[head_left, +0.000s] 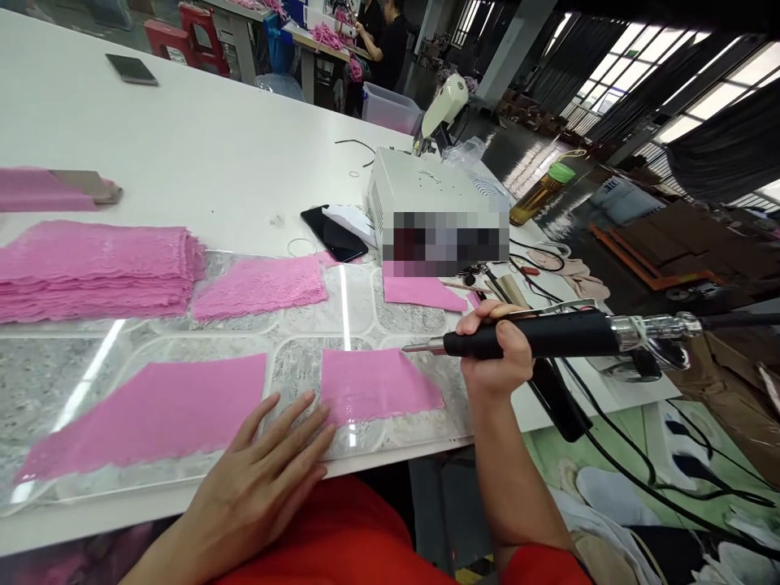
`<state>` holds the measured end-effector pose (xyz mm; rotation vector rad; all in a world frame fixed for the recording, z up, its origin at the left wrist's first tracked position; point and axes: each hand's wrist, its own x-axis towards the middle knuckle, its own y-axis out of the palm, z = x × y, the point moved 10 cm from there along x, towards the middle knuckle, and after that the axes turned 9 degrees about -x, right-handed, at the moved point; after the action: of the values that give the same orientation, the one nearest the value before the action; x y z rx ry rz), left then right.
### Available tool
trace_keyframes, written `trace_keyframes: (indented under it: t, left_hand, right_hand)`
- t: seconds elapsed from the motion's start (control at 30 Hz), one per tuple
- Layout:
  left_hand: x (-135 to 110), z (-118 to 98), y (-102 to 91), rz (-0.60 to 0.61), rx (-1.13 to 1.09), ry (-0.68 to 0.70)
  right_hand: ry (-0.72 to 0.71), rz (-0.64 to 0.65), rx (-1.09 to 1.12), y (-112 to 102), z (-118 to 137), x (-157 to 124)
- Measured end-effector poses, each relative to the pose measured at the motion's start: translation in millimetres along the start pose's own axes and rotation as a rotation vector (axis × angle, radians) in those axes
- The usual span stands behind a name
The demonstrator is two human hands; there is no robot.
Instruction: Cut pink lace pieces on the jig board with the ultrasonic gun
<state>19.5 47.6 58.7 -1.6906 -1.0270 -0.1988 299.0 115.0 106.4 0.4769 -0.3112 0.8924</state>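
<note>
My right hand [500,349] is wrapped around a black corded handheld tool [536,335] with a tapered metal tip. The tip points left, at the upper edge of a pink fabric piece [378,386] with one slanted side; whether it touches cannot be made out. My left hand [268,463] lies flat, fingers stretched out, its fingertips between that piece and a larger pink fabric piece [164,414] at left. Both pieces lie on a clear-covered, grey stone-patterned mat [298,366]. Behind them are a thick stack of pink fabric [103,272], a smaller pink pile [262,286] and another pink piece [420,291].
A pale machine box [426,183] stands at the back right, with a black phone [335,231] beside it. Black cables [609,439] hang off the right side. Another phone [131,70] and a bottle with a green cap [542,193] are farther off. People work in the background.
</note>
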Motion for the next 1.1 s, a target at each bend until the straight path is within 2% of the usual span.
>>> trace_keyframes:
  t: [0.57, 0.9, 1.1]
  left_hand:
    - [-2.3, 1.8, 4.6, 0.051, 0.035, -0.02]
    - [3.7, -4.7, 4.6, 0.126, 0.101, 0.041]
    - [4.4, -4.3, 2.2, 0.082, 0.075, 0.013]
  right_hand:
    - [-0.003, 0.033, 0.011, 2.8, -6.8, 0.3]
    - [0.012, 0.032, 0.05, 1.9, -7.2, 1.1]
    - [0.007, 0.063, 0.05, 7.3, -8.8, -0.8]
